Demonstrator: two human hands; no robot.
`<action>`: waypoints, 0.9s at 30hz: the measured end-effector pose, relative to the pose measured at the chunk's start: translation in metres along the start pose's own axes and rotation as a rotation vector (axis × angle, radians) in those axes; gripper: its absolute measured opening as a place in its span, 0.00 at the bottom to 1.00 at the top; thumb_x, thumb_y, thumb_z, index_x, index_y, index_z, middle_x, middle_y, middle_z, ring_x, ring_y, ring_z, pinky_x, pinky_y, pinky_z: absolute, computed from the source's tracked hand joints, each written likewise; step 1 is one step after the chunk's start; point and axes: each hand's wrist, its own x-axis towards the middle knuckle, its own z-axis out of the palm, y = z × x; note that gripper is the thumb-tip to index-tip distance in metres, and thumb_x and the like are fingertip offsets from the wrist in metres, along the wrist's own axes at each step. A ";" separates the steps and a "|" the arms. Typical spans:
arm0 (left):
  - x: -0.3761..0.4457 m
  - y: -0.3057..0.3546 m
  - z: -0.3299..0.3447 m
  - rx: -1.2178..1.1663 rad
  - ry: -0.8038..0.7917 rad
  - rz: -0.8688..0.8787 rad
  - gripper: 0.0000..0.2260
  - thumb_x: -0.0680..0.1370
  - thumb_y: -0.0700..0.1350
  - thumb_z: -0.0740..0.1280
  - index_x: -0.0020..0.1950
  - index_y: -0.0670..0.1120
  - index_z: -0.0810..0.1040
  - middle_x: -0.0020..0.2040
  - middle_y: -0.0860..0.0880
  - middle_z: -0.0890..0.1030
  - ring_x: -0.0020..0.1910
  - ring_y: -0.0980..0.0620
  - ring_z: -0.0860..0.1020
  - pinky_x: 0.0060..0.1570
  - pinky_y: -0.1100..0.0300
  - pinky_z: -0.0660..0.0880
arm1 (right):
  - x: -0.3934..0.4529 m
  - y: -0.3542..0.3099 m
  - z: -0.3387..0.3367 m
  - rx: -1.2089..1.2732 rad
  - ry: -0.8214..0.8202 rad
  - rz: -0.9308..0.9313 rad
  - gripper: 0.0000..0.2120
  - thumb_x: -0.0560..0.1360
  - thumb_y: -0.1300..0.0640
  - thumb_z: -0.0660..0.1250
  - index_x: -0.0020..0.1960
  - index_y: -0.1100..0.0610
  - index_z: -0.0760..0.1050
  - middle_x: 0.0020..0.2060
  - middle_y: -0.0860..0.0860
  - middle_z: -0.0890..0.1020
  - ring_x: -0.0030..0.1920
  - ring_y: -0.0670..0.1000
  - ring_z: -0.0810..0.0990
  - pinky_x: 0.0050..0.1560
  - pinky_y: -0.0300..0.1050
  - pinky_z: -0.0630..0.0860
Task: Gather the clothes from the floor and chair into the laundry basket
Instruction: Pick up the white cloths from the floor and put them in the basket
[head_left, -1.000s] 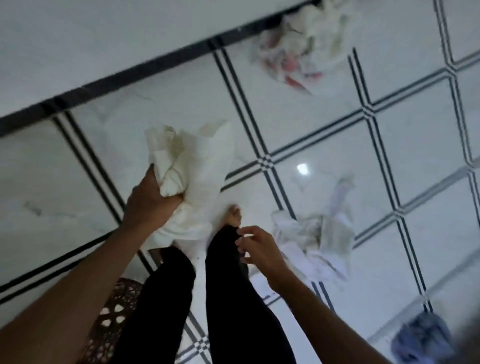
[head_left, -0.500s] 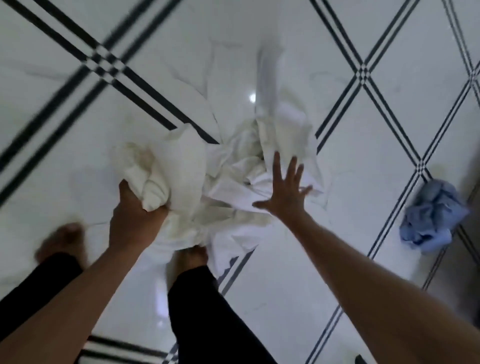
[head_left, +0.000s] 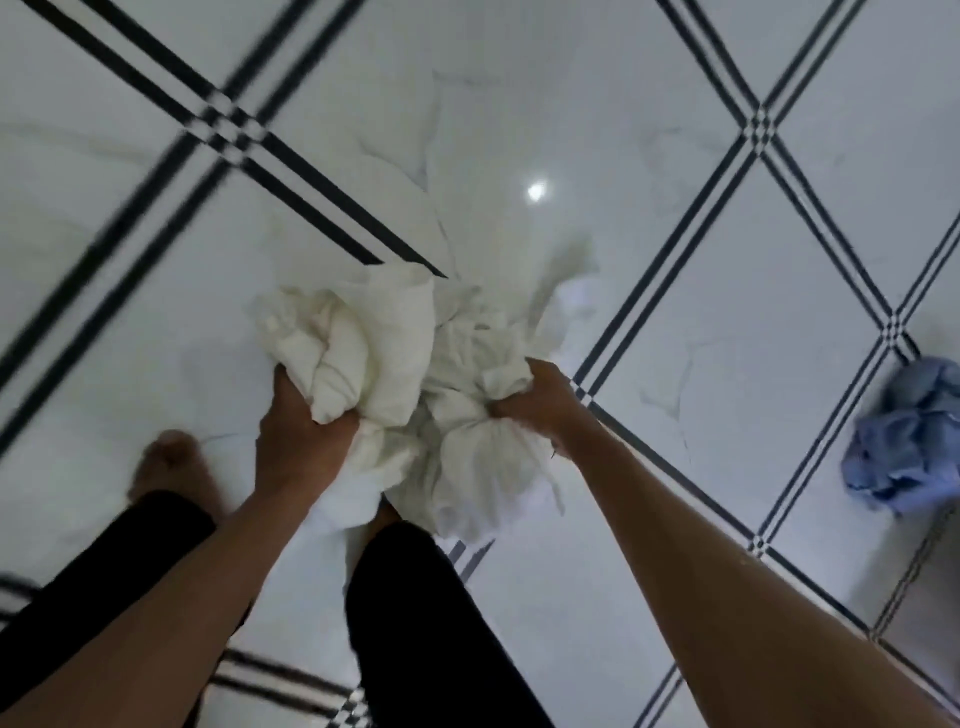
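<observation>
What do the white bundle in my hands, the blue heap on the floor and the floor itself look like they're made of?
White bundle: soft matte woven cloth, probably cotton; it bunches and creases in the grip.
Blue heap: thin crumpled fabric, likely shirt-weight; fibre unclear.
Floor: glossy polished tile, marble-look with grey veins and black inlay stripes; it mirrors a lamp.

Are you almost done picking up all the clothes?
Not yet. Nothing shows in a basket; none is in view. In hand: the left hand and right hand each grip white clothes. Left: the blue garment lies on the floor.
</observation>
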 end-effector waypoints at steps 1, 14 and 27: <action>-0.024 0.012 -0.022 -0.054 0.013 -0.007 0.39 0.68 0.52 0.72 0.78 0.56 0.61 0.70 0.46 0.77 0.64 0.39 0.76 0.62 0.51 0.73 | -0.036 -0.022 -0.005 0.083 -0.030 -0.048 0.19 0.64 0.66 0.78 0.52 0.54 0.82 0.49 0.53 0.86 0.53 0.55 0.85 0.56 0.55 0.82; -0.400 0.066 -0.229 -0.731 0.453 0.057 0.38 0.61 0.56 0.74 0.70 0.48 0.74 0.61 0.49 0.82 0.58 0.49 0.81 0.57 0.59 0.78 | -0.449 -0.272 -0.032 -0.051 -0.467 -0.567 0.15 0.67 0.69 0.77 0.49 0.56 0.81 0.43 0.49 0.86 0.44 0.47 0.86 0.44 0.43 0.80; -0.761 -0.158 -0.108 -1.366 1.287 -0.302 0.23 0.68 0.37 0.74 0.58 0.56 0.76 0.50 0.60 0.81 0.52 0.57 0.81 0.43 0.74 0.75 | -0.766 -0.075 0.117 -0.850 -1.100 -0.878 0.20 0.68 0.66 0.78 0.52 0.46 0.79 0.44 0.39 0.83 0.43 0.34 0.82 0.37 0.27 0.76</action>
